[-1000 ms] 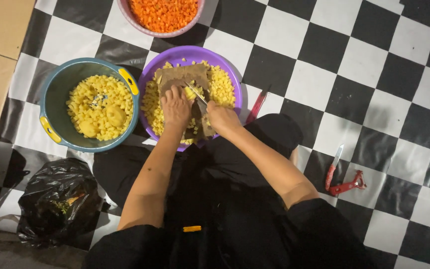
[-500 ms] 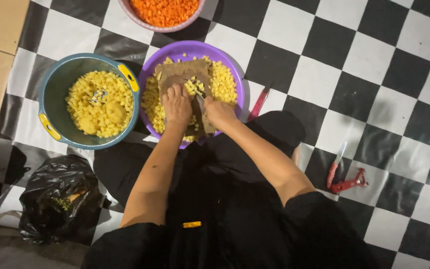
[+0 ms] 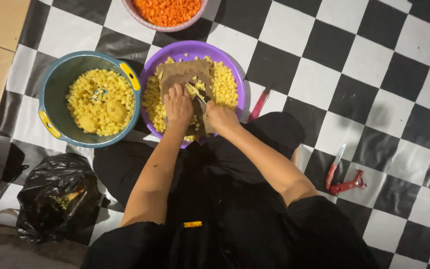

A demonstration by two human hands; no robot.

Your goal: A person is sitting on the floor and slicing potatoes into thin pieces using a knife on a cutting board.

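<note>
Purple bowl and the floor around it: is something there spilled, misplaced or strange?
Nothing is spilled. Two things are unusual: the brown cutting board rests across the purple bowl over the yellow cubes, and a red-handled knife and red peeler lie loose on the checkered floor. The right hand holds a knife; the left hand steadies the food.

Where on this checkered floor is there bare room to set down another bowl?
Free: the tiles right of the purple bowl, above the red-handled knife and red peeler. Crowded: around the teal pot, pink bowl, cutting board and black bag.
</note>
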